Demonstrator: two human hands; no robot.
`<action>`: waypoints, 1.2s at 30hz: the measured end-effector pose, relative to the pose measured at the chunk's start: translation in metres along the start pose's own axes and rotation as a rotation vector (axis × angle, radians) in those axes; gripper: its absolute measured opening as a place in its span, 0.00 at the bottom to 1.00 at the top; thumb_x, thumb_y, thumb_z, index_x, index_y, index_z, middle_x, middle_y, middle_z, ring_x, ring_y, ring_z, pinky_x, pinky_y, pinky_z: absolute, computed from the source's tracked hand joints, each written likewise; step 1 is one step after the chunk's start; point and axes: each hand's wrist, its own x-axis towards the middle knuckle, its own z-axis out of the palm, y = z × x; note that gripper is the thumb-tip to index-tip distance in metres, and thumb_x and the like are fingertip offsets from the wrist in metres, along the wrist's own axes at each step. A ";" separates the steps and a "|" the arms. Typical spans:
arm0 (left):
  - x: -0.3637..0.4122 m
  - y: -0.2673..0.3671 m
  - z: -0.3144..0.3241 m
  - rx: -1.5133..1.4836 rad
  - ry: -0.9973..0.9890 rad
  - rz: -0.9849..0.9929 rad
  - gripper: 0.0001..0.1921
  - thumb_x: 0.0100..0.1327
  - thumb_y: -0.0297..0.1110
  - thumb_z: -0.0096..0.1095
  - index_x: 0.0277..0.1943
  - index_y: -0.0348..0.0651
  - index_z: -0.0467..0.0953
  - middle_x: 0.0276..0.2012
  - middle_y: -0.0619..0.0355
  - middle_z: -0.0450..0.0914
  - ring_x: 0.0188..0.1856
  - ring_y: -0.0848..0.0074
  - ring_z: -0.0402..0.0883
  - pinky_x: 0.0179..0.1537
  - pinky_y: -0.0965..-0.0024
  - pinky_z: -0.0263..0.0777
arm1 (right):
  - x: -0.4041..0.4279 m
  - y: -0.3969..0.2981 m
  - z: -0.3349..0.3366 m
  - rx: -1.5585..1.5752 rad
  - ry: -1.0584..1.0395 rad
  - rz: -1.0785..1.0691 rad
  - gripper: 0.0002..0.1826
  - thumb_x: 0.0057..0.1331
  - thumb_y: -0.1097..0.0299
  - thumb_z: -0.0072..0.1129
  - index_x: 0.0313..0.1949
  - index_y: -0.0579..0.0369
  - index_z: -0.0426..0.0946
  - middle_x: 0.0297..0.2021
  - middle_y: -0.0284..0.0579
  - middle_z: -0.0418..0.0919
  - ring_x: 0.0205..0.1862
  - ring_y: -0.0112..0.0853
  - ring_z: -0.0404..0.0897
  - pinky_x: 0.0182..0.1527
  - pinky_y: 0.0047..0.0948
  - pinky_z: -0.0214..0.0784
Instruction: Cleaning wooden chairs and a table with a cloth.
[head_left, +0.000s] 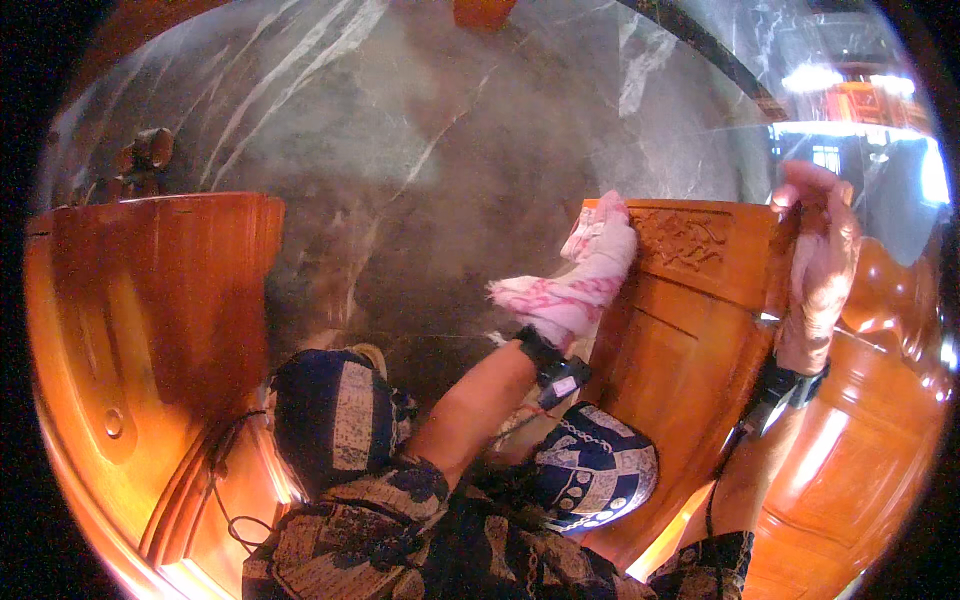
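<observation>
A white cloth with pink-red markings covers most of my left hand, so the fingers are hidden. The cloth lies against the near side edge of an orange-brown wooden furniture panel, beside its carved floral relief. At the panel's other side, by the top corner, is my right hand with its fingers curled. Whether it grips the wood there cannot be made out. Both wrists wear dark bands, and a small black device sits at the left one.
Another polished wooden piece with a round knob-like detail stands at left, a dark cable hanging beside it. My knees in patterned cloth are between the pieces. Dark veined marble floor lies beyond. Glossy rounded woodwork rises at right.
</observation>
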 end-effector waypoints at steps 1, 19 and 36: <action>-0.005 0.022 0.002 -0.015 -0.251 0.046 0.10 0.63 0.36 0.48 0.33 0.41 0.72 0.20 0.58 0.69 0.22 0.72 0.68 0.24 0.70 0.63 | -0.004 -0.006 -0.013 -0.055 0.023 -0.001 0.28 0.68 0.48 0.34 0.44 0.64 0.73 0.30 0.40 0.74 0.33 0.26 0.70 0.40 0.23 0.58; 0.022 0.065 -0.131 0.329 -0.903 0.418 0.20 0.59 0.34 0.52 0.53 0.35 0.65 0.48 0.43 0.69 0.48 0.65 0.69 0.50 0.66 0.62 | 0.004 0.013 -0.022 0.231 0.130 -0.140 0.29 0.69 0.48 0.33 0.44 0.66 0.72 0.40 0.50 0.76 0.40 0.32 0.75 0.48 0.32 0.65; -0.043 0.071 -0.055 1.122 -0.369 1.080 0.22 0.59 0.33 0.51 0.56 0.36 0.63 0.48 0.41 0.69 0.48 0.62 0.70 0.51 0.66 0.63 | 0.018 0.024 -0.026 0.193 -0.013 -0.138 0.35 0.69 0.46 0.23 0.48 0.70 0.69 0.41 0.52 0.76 0.43 0.35 0.73 0.52 0.34 0.60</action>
